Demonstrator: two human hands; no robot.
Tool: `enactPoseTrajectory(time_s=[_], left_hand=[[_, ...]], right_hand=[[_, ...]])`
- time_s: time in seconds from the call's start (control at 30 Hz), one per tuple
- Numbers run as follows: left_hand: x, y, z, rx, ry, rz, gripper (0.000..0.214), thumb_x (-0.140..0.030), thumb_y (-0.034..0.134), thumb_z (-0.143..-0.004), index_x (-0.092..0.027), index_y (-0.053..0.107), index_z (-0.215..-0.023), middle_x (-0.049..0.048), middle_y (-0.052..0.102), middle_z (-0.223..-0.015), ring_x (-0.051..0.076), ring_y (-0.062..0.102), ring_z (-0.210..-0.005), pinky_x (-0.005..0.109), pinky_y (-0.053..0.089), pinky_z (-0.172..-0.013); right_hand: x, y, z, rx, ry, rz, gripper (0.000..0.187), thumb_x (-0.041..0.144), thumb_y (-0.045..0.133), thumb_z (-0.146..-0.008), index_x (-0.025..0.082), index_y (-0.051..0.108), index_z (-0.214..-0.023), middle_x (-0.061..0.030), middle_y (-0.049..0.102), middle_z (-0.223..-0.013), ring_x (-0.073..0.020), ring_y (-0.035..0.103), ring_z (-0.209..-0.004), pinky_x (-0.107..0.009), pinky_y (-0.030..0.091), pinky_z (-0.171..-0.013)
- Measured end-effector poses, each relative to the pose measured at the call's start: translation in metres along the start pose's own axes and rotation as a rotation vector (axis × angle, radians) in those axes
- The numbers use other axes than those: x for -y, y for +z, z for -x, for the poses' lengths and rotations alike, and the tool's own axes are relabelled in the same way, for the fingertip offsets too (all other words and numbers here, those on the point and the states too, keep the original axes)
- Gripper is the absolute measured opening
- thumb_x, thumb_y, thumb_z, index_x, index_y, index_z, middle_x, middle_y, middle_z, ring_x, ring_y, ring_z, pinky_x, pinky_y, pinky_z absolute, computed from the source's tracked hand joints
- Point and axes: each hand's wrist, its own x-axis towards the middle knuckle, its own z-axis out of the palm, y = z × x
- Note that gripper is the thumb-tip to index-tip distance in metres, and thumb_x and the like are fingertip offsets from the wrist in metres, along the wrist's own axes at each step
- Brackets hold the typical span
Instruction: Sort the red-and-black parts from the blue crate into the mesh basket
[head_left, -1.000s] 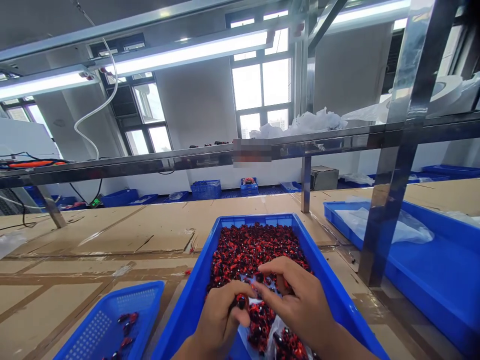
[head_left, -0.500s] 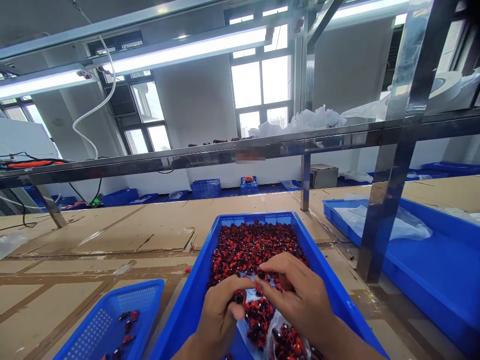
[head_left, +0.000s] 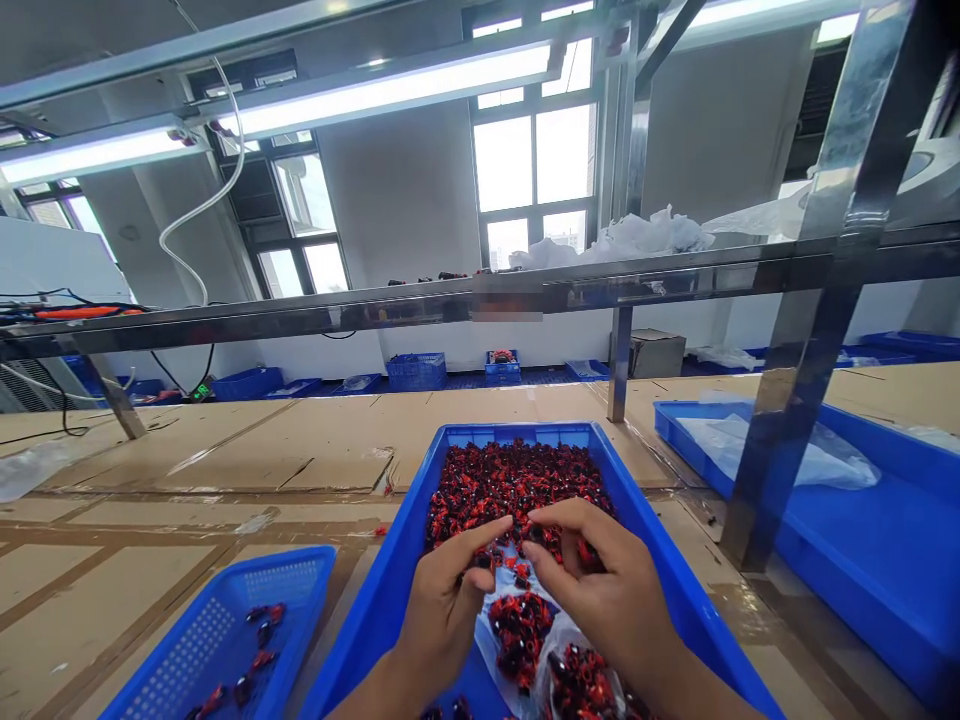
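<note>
My left hand (head_left: 448, 600) is over the blue tray (head_left: 352, 640), its index finger stretched forward and its thumb curled against a small black-and-red part (head_left: 484, 560). Facing it, my right hand (head_left: 611, 580) pinches another small dark part (head_left: 535, 534) between thumb and index fingertip. The two hands' fingertips are close but apart. Beneath them lies a heap of black-and-red parts (head_left: 517, 480) filling the tray's far half. Nearer to me, a clear plastic bag (head_left: 551, 645) holds more such parts, partly hidden by my right hand.
A blue perforated basket (head_left: 180, 625) with several parts stands at the left. To the right, a larger blue tray (head_left: 862, 540) holds plastic sheeting (head_left: 795, 455). A metal post (head_left: 787, 400) and shelf rail (head_left: 360, 310) rise from the cardboard-covered bench (head_left: 315, 430).
My fingertips have drawn slightly apart, and the left index finger has straightened upward. The view has shifted a little, with the surroundings sliding to the right.
</note>
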Motion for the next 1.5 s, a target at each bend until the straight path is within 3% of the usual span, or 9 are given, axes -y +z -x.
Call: enactPoseTrajectory(time_s=[0.1, 0.2, 0.4, 0.6, 0.77, 0.87, 1.0, 1.27, 1.5], left_hand=[[-0.003, -0.001, -0.003, 0.05, -0.029, -0.062, 0.059, -0.061, 0.038, -0.093, -0.024, 0.054, -0.136, 0.0036, 0.066, -0.073, 0.017, 0.057, -0.063, 0.024, 0.043, -0.062], [-0.009, -0.001, -0.006, 0.12, -0.027, -0.227, 0.05, -0.053, 0.04, -0.096, -0.032, 0.047, -0.141, 0.0003, 0.066, -0.073, 0.015, 0.057, -0.064, 0.022, 0.039, -0.064], [-0.016, 0.004, -0.01, 0.263, -0.13, -0.38, 0.051, -0.052, 0.058, -0.087, -0.04, 0.051, -0.136, -0.0003, 0.066, -0.077, 0.016, 0.055, -0.067, 0.023, 0.032, -0.061], [-0.009, 0.004, -0.019, 0.073, -0.679, 0.51, 0.07, -0.072, 0.032, -0.087, -0.022, 0.046, -0.135, -0.0067, 0.037, -0.06, 0.011, 0.035, -0.045, 0.019, 0.024, -0.04], [0.001, 0.0, -0.028, -0.028, -1.003, 1.014, 0.059, -0.052, 0.047, -0.089, -0.014, 0.042, -0.133, -0.0019, 0.049, -0.068, 0.015, 0.054, -0.057, 0.025, 0.045, -0.052], [0.004, 0.003, -0.026, -0.013, -1.038, 1.105, 0.055, -0.027, 0.047, -0.084, -0.012, 0.04, -0.136, 0.0073, 0.06, -0.085, 0.02, 0.063, -0.071, 0.028, 0.048, -0.058], [0.004, 0.006, -0.022, 0.024, -1.012, 1.081, 0.073, -0.007, 0.046, -0.066, -0.007, 0.038, -0.139, 0.0117, 0.064, -0.094, 0.022, 0.066, -0.078, 0.027, 0.048, -0.059], [0.003, 0.002, -0.024, 0.109, -0.862, 1.057, 0.059, -0.002, 0.056, -0.078, -0.006, 0.043, -0.135, 0.0126, 0.067, -0.103, 0.015, 0.067, -0.078, 0.028, 0.053, -0.079], [0.001, 0.004, -0.024, 0.004, -0.87, 0.957, 0.045, -0.017, 0.066, -0.085, -0.013, 0.048, -0.127, 0.0082, 0.069, -0.093, 0.016, 0.069, -0.08, 0.028, 0.056, -0.076]], right_hand=[[-0.005, 0.006, -0.002, 0.017, 0.583, -0.505, 0.024, 0.037, 0.06, -0.084, 0.018, 0.064, -0.099, 0.0016, 0.06, -0.074, -0.0033, 0.029, -0.036, -0.017, 0.024, -0.028], [-0.014, 0.013, 0.0, 0.122, 0.97, -0.861, 0.031, 0.046, 0.052, -0.086, 0.017, 0.061, -0.092, 0.0005, 0.058, -0.078, -0.0025, 0.029, -0.037, -0.014, 0.017, -0.027], [-0.034, 0.031, 0.008, 0.35, 1.253, -0.86, 0.054, 0.069, 0.038, -0.086, 0.019, 0.057, -0.086, 0.0056, 0.042, -0.057, -0.0085, 0.043, -0.041, -0.015, 0.02, -0.028], [-0.042, 0.029, 0.005, 0.358, 1.019, -0.579, 0.042, 0.06, 0.054, -0.082, 0.019, 0.054, -0.077, 0.0054, 0.046, -0.063, -0.0062, 0.033, -0.042, -0.018, 0.013, -0.035], [-0.027, 0.025, 0.005, 0.375, 0.548, -0.18, 0.02, 0.032, 0.079, -0.07, 0.023, 0.07, -0.085, 0.0064, 0.054, -0.06, -0.0093, 0.046, -0.056, -0.02, 0.033, -0.056], [-0.021, 0.026, 0.009, 0.5, 0.224, 0.247, 0.034, 0.024, 0.076, -0.071, 0.03, 0.07, -0.104, 0.004, 0.07, -0.076, -0.0158, 0.061, -0.072, -0.025, 0.038, -0.069], [-0.022, 0.027, 0.012, 0.519, 0.179, 0.474, 0.026, 0.025, 0.072, -0.075, 0.031, 0.071, -0.1, 0.0019, 0.074, -0.086, -0.0192, 0.066, -0.079, -0.025, 0.039, -0.069], [-0.023, 0.018, 0.008, 0.381, 0.027, 0.407, 0.027, 0.027, 0.06, -0.088, 0.028, 0.07, -0.112, -0.0028, 0.074, -0.087, -0.0188, 0.066, -0.072, -0.027, 0.044, -0.066], [-0.023, 0.012, 0.007, 0.344, -0.15, 0.369, 0.029, 0.029, 0.065, -0.087, 0.026, 0.068, -0.115, -0.0016, 0.071, -0.078, -0.0142, 0.06, -0.06, -0.025, 0.046, -0.063]])
